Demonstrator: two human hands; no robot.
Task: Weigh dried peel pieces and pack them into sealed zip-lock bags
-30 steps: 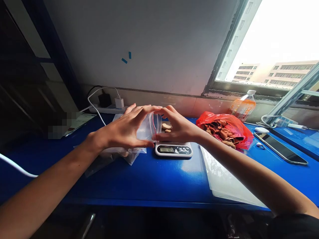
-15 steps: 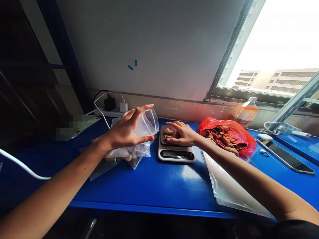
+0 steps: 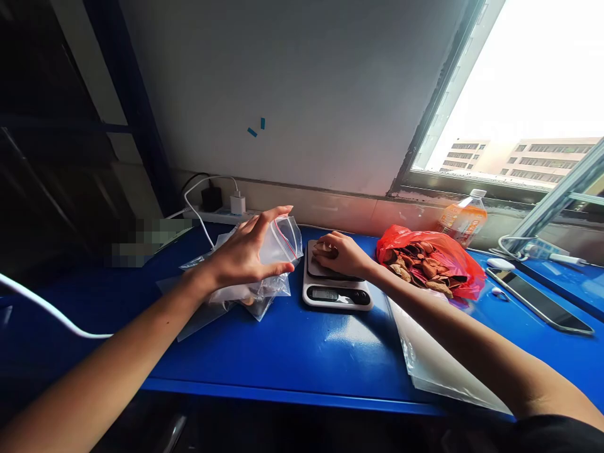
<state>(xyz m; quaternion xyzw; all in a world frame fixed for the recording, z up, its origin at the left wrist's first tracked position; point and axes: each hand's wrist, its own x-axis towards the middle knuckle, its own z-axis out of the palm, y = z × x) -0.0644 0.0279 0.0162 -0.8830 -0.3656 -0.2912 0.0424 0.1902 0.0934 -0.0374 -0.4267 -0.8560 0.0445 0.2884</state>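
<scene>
My left hand (image 3: 243, 255) holds a clear zip-lock bag (image 3: 284, 241) with a red line along its mouth. The thumb and index finger are wide apart at the bag's mouth, and the other fingers are mostly hidden. On the plate of the white kitchen scale (image 3: 338, 302), my right hand (image 3: 342, 253) has its fingers curled round dried brown pieces, largely hidden by the hand. To the right, a red plastic bag (image 3: 396, 234) lies open, filled with more dried brown pieces (image 3: 427, 267). Beneath my left hand lie more clear bags (image 3: 264, 294), one with something pale inside.
A flat stack of clear plastic bags (image 3: 434, 352) lies under my right forearm. Farther right are a phone (image 3: 540, 299), a white earbud case (image 3: 501, 263) and an orange drink bottle (image 3: 465, 217). A charger (image 3: 238, 204) and white cable (image 3: 191, 201) are at the back left.
My right hand's fingers have closed round the pieces on the scale; these lay visible beneath spread fingers before. My left hand keeps its hold on the zip-lock bag. The view has shifted slightly.
</scene>
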